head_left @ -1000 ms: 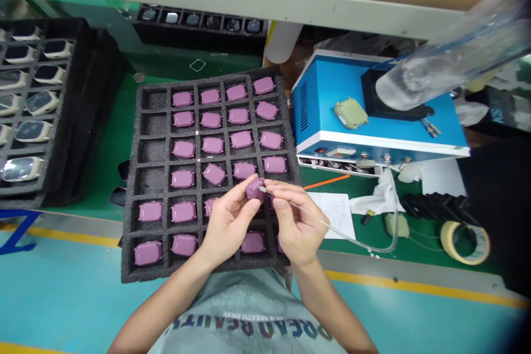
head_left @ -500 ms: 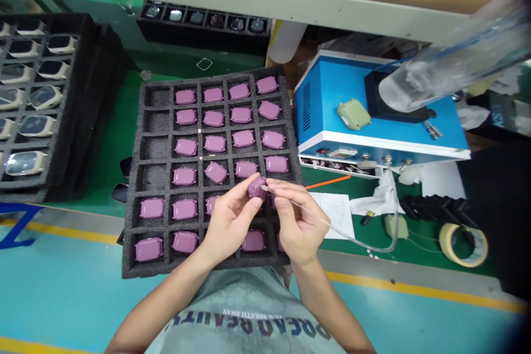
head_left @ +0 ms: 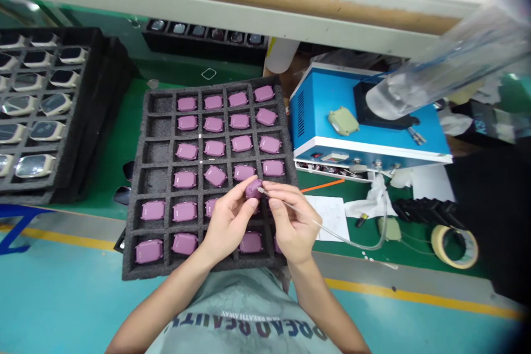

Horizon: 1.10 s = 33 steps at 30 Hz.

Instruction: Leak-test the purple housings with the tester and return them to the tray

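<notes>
A small purple watch case (head_left: 252, 188) is pinched between the thumb and fingers of my left hand (head_left: 226, 224), held edge-up above the foam tray. My right hand (head_left: 295, 227) grips the end of a thin clear tube (head_left: 346, 241) between thumb and fingers. Its pale tip meets the side of the case, or comes very close to it; I cannot tell whether it goes in. Below both hands lies a dark grey foam tray (head_left: 131, 232) with purple watch cases in most of its compartments. My hands hide some of the lower right compartments.
Stacked trays (head_left: 89, 121) of pale watches stand at left. A blue machine (head_left: 319, 116) sits at right with a green watch case (head_left: 343, 121) on top. Near it lie white paper (head_left: 332, 218) and a tape roll (head_left: 435, 243). A shelf edge (head_left: 249, 8) crosses above.
The camera view has shifted slightly, so the trays and machine sit a little differently in the picture. Both hands keep their hold on the case and tube in nearly the same pose.
</notes>
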Each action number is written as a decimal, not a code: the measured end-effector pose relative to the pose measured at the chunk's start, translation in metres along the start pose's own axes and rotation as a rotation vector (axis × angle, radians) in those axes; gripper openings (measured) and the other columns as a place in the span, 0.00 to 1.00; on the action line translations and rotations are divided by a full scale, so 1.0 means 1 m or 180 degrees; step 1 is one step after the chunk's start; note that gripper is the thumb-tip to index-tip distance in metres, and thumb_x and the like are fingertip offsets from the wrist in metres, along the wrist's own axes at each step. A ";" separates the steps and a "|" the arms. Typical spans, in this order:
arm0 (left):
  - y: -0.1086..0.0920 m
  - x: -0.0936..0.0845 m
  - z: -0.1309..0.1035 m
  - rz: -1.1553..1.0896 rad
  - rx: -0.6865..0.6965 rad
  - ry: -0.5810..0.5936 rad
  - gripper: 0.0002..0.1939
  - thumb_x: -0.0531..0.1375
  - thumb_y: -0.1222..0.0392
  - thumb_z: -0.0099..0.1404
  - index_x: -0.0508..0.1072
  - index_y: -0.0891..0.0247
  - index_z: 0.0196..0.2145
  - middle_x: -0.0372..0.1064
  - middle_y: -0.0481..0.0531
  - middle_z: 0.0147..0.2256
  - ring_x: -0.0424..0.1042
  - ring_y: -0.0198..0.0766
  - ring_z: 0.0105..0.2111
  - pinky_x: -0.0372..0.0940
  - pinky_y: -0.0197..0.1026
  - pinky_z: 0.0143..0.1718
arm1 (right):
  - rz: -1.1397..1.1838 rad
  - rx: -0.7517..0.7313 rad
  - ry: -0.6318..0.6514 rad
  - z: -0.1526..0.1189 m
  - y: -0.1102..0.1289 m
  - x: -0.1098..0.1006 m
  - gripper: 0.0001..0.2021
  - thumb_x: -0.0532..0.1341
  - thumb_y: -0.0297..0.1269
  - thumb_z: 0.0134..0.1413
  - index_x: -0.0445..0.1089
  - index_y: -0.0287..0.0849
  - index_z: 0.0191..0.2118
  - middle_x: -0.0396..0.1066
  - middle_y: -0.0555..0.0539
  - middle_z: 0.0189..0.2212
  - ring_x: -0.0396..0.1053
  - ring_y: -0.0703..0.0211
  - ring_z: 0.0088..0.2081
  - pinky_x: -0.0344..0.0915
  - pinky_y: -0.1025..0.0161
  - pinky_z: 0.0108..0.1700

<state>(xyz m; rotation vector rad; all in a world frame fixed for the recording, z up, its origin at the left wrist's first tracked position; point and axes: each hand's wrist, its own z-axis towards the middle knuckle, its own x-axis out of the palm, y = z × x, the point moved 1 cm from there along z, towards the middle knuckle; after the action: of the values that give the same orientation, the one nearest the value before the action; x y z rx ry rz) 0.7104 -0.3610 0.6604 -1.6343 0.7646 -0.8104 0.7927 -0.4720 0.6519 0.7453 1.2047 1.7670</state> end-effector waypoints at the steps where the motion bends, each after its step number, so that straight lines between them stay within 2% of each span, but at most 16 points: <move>1: 0.000 -0.001 0.001 0.0031 0.0007 -0.0011 0.23 0.61 0.59 0.68 0.71 0.66 0.60 0.70 0.59 0.59 0.73 0.43 0.57 0.68 0.40 0.58 | -0.0008 0.0006 0.0018 0.001 0.000 0.000 0.09 0.62 0.26 0.63 0.77 0.47 0.43 0.78 0.46 0.44 0.76 0.56 0.48 0.74 0.56 0.51; 14: 0.000 -0.007 0.010 0.0389 -0.0038 -0.0208 0.29 0.65 0.48 0.64 0.72 0.63 0.59 0.70 0.60 0.59 0.71 0.49 0.58 0.67 0.48 0.60 | 0.0215 0.0046 0.0068 0.012 -0.005 0.006 0.08 0.62 0.29 0.64 0.78 0.48 0.42 0.78 0.46 0.43 0.76 0.57 0.47 0.74 0.58 0.50; 20: -0.002 -0.008 0.011 0.0351 -0.0080 -0.0171 0.30 0.65 0.47 0.64 0.72 0.61 0.60 0.70 0.60 0.60 0.70 0.49 0.59 0.68 0.47 0.60 | 0.0237 0.0009 0.0067 0.015 -0.002 0.007 0.08 0.62 0.30 0.64 0.78 0.47 0.42 0.78 0.46 0.42 0.76 0.58 0.46 0.74 0.60 0.49; 27: 0.000 -0.008 0.013 0.0374 -0.0114 -0.0181 0.32 0.66 0.45 0.63 0.71 0.63 0.60 0.68 0.61 0.61 0.69 0.49 0.61 0.62 0.50 0.64 | 0.0272 -0.0041 0.0032 0.017 -0.002 0.007 0.07 0.61 0.30 0.64 0.78 0.46 0.41 0.78 0.45 0.41 0.77 0.58 0.44 0.74 0.60 0.48; 33: -0.001 -0.009 0.013 0.0395 -0.0150 -0.0189 0.32 0.66 0.45 0.63 0.71 0.62 0.60 0.68 0.61 0.61 0.68 0.50 0.61 0.65 0.50 0.62 | 0.0241 -0.0049 0.0007 0.018 0.000 0.008 0.07 0.61 0.32 0.64 0.78 0.45 0.40 0.79 0.44 0.40 0.77 0.57 0.44 0.75 0.59 0.48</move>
<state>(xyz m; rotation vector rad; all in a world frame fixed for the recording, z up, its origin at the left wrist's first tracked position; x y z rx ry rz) 0.7159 -0.3467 0.6579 -1.6281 0.8397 -0.6574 0.8046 -0.4573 0.6584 0.7892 1.1769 1.8373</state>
